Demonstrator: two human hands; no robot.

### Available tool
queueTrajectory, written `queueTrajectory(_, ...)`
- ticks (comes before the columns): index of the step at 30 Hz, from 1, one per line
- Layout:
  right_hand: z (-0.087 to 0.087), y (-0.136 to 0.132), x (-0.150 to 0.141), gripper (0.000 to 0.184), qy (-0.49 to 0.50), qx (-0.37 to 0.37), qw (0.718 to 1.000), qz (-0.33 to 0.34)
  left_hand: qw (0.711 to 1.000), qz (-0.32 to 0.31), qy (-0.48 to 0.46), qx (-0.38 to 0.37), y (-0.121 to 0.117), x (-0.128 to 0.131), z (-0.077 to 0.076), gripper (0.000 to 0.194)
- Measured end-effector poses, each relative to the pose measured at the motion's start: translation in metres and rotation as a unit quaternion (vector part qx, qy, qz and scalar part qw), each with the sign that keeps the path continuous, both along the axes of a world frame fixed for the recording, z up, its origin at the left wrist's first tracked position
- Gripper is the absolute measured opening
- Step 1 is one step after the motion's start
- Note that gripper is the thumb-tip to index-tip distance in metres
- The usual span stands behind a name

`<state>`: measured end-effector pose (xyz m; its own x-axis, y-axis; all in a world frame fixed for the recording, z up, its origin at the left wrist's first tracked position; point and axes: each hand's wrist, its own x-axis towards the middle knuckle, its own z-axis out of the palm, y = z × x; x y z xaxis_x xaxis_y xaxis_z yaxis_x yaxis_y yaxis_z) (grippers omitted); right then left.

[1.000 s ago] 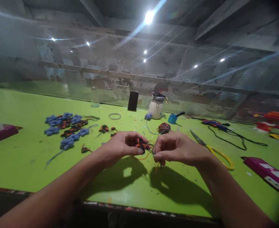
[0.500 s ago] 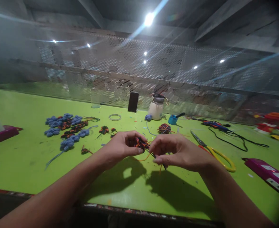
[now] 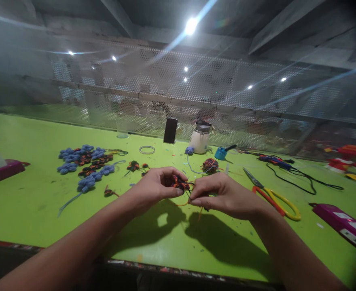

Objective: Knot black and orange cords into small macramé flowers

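Between thumb and fingers, my left hand [image 3: 158,186] pinches a small multicoloured yarn flower [image 3: 180,184] in black, orange and purple, held above the table. My right hand [image 3: 223,194] is closed just right of it, thumb and forefinger pressed on the yarn strands [image 3: 189,198] that run from the flower. An orange end dangles below the right fingers. Beyond the hands lies a ball of the same multicoloured yarn [image 3: 210,165]. Small dark-and-orange yarn flowers [image 3: 133,165] rest past my left hand.
Blue yarn flowers [image 3: 86,182] lie at left. Scissors [image 3: 270,194] with red and yellow handles sit right of my right hand, near a purple power strip [image 3: 342,224]. Farther back stand a phone [image 3: 170,130], a pale jug [image 3: 200,140] and a blue pot [image 3: 220,152].
My right hand has drawn its fingers together and shifted slightly left, its thumb and forefinger now pinching the strands beside the flower. My left hand keeps its hold, nearly still.
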<state>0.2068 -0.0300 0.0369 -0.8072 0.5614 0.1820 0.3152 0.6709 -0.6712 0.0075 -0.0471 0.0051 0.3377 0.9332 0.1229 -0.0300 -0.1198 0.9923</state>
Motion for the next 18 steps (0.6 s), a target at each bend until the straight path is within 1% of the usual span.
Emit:
queueTrajectory(3,-0.002,0.002,0.0,0.008,0.075,-0.049,0.996,-0.001,1.0,0.006,0.01,-0.001,-0.001,0.001,0.0,0.029)
queueTrajectory(6,-0.004,0.004,0.0,0.008,0.156,-0.095,0.983,-0.016,1.0,0.005,0.013,-0.01,-0.002,0.001,0.001,0.027)
queueTrajectory(10,-0.007,0.007,0.001,0.011,0.229,-0.191,0.953,-0.058,1.0,0.003,0.023,-0.014,-0.004,0.002,0.003,0.026)
queueTrajectory(12,-0.008,0.008,0.0,0.014,0.245,-0.251,0.934,-0.068,0.999,0.002,0.027,-0.017,-0.004,0.002,0.004,0.026)
queueTrajectory(14,-0.01,0.009,-0.002,0.016,0.247,-0.293,0.921,-0.073,0.999,0.0,0.024,-0.023,-0.004,0.003,0.004,0.026)
queueTrajectory(16,-0.011,0.01,-0.004,0.016,0.256,-0.304,0.914,-0.081,0.999,-0.005,0.019,-0.03,-0.004,0.003,0.004,0.027)
queueTrajectory(18,-0.013,0.01,-0.006,0.016,0.273,-0.3,0.91,-0.091,0.999,-0.014,0.02,-0.039,-0.003,0.003,0.004,0.027)
